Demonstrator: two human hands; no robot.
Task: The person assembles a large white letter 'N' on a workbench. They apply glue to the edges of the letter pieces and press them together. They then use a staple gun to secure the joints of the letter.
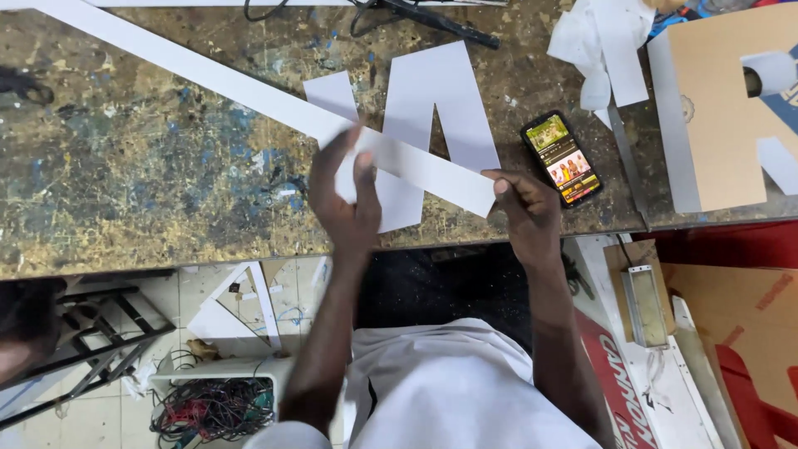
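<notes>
Hands (345, 195) (525, 204) on white strip (249, 91) near workbench (125, 199) edge, phone (562, 158) alongside.

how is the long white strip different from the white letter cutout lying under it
The long white strip is narrow and straight; the letter cutout is broad and angular. The strip is gripped by the left hand and right hand; the cutout lies flat on the workbench. Both are plain white.

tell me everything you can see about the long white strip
The strip is a long, flat, narrow white band, looking like thin plastic or card. It runs diagonally from the bench's top left corner down to the right, crossing over a white cut-out letter. The right hand pinches its square-cut near end; the left hand, blurred, touches it mid-length.
</notes>
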